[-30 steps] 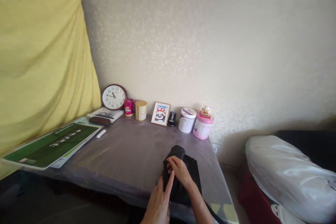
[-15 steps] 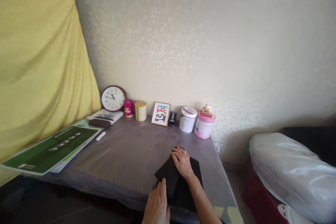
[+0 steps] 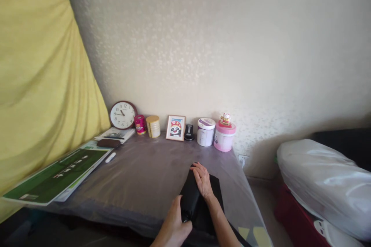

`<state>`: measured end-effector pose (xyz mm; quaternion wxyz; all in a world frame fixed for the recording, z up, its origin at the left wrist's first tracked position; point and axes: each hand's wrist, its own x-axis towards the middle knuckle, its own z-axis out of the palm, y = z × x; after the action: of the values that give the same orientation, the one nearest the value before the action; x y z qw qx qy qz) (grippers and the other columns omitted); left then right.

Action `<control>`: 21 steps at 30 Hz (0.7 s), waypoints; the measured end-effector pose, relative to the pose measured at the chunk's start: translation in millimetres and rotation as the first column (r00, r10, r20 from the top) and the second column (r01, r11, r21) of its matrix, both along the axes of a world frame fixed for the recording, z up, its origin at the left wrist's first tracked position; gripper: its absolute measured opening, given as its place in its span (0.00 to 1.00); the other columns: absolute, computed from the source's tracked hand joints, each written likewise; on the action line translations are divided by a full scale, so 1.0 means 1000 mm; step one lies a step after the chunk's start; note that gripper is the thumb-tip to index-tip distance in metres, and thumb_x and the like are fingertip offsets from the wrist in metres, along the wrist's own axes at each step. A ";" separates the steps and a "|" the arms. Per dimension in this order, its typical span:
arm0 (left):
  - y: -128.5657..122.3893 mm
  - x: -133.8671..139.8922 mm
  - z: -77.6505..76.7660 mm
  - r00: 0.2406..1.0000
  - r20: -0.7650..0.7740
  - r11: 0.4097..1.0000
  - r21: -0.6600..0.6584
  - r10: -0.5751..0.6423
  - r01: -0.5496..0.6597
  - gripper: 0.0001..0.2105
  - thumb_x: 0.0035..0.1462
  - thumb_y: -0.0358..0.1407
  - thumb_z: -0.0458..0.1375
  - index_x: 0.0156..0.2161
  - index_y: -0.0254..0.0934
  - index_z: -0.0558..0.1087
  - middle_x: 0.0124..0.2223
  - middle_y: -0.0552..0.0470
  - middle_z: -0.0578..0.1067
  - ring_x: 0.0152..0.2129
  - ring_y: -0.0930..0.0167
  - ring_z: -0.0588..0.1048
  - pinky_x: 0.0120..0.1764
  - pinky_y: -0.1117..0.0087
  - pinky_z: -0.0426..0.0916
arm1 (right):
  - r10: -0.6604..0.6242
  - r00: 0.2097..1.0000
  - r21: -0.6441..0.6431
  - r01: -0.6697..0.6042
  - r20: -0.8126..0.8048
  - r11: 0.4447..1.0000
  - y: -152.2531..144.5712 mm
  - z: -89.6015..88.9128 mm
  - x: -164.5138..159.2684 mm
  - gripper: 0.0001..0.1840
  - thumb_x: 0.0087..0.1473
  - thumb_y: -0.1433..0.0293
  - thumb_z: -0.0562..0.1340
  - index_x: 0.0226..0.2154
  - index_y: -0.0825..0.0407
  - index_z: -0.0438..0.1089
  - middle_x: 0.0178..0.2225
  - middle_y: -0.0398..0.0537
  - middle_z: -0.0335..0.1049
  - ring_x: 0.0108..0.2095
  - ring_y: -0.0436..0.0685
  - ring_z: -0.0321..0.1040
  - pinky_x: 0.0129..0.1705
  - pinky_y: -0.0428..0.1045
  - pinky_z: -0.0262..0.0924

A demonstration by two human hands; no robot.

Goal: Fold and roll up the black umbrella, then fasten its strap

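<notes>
A roll of black fabric [image 3: 189,195] lies at the front right of the table, with a flat black flap [image 3: 216,187] spread out to its right. My left hand [image 3: 176,222] is closed round the roll's near end, thumb and fingers on either side. At the far end my right hand [image 3: 202,179] rests over the top, its fingers curled round the fabric. Whatever is inside the roll is hidden. A black strip trails off beside my right forearm.
A clock [image 3: 123,115], a pink tin [image 3: 140,124], a yellow-lidded tin [image 3: 153,126], a panda picture frame [image 3: 176,127] and two tubs [image 3: 206,132] line the wall. Green boards [image 3: 58,177] lie left. A plastic-wrapped bundle [image 3: 321,185] sits on a red box at right.
The fabric's left corner has been folded in, making a narrower roll. My left hand has gone from lying alongside to gripping the near end. My right hand stays at the far end.
</notes>
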<state>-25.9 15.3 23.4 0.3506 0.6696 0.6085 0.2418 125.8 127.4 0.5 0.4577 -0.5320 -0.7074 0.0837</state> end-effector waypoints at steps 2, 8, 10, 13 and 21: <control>-0.001 -0.001 0.001 0.995 0.096 0.996 -0.087 0.000 0.008 0.29 0.41 0.29 0.52 0.53 0.36 0.57 0.42 0.51 0.73 0.36 0.70 0.73 0.40 0.73 0.66 | -0.008 1.000 -0.002 0.008 -0.014 1.000 0.000 0.000 -0.002 0.20 0.60 0.65 0.47 0.36 0.49 0.73 0.46 0.50 0.70 0.54 0.58 0.58 0.55 0.58 0.49; -0.008 -0.011 -0.006 0.966 0.257 0.971 -0.225 -0.023 0.082 0.26 0.45 0.32 0.48 0.53 0.35 0.55 0.33 0.54 0.73 0.17 0.74 0.70 0.23 0.73 0.65 | -0.004 0.998 -0.048 0.007 0.056 0.999 -0.004 0.003 -0.015 0.17 0.59 0.67 0.48 0.37 0.48 0.72 0.48 0.49 0.69 0.55 0.60 0.56 0.57 0.61 0.41; -0.008 -0.017 -0.006 0.980 0.187 0.986 -0.131 -0.073 0.099 0.26 0.44 0.32 0.50 0.52 0.34 0.57 0.38 0.50 0.74 0.29 0.71 0.74 0.34 0.72 0.67 | 0.003 0.997 -0.051 0.002 0.081 0.999 -0.005 0.004 -0.019 0.17 0.59 0.67 0.49 0.37 0.48 0.72 0.48 0.49 0.69 0.55 0.59 0.56 0.58 0.61 0.40; -0.008 -0.026 0.002 0.989 0.034 0.986 -0.070 -0.147 0.149 0.26 0.45 0.35 0.52 0.53 0.35 0.59 0.44 0.48 0.74 0.41 0.68 0.73 0.45 0.70 0.63 | 0.005 0.993 -0.056 0.001 0.114 0.998 -0.005 0.005 -0.023 0.17 0.58 0.68 0.49 0.36 0.48 0.72 0.48 0.48 0.69 0.55 0.58 0.56 0.58 0.61 0.39; -0.011 -0.030 0.025 0.901 -0.422 0.992 0.023 -0.102 0.123 0.34 0.47 0.43 0.52 0.58 0.28 0.54 0.58 0.35 0.61 0.54 0.59 0.62 0.53 0.62 0.58 | 0.002 0.981 -0.080 0.013 0.196 0.997 -0.009 0.012 -0.023 0.16 0.59 0.69 0.49 0.37 0.48 0.72 0.48 0.47 0.69 0.56 0.57 0.56 0.57 0.59 0.41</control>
<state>-55.7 4.1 48.3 0.2085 0.7482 0.6239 0.0864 102.7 118.8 12.6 0.3643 -0.5576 -0.7436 0.0582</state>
